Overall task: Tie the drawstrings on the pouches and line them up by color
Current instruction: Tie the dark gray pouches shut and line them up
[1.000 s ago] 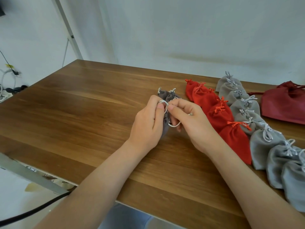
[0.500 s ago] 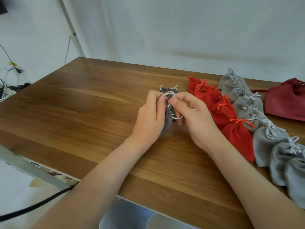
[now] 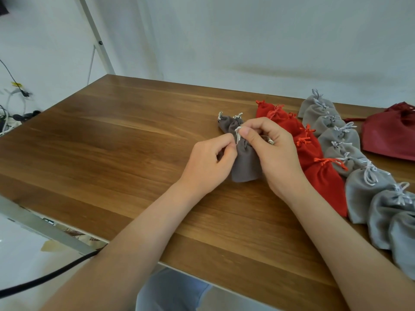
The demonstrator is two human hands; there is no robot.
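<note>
Table (image 3: 116, 153): bare wood runs from the left edge to the left hand (image 3: 208, 162) and along the near edge between the forearms, so passage is open there.

Centre is blocked. The left hand and right hand (image 3: 276, 153) sit close together, pinching the drawstring (image 3: 237, 134) of a dark grey pouch (image 3: 246, 164). More dark grey pouches (image 3: 226, 124) lie just behind.

Right side is obstructed. A row of red pouches (image 3: 323, 185) lies just beside the right hand, hard against a row of light grey pouches (image 3: 363, 187) that reaches the near right corner. A dark red bag (image 3: 388, 140) occupies the far right.

A strip of bare wood separates the far pouches from the wall (image 3: 247, 41).
</note>
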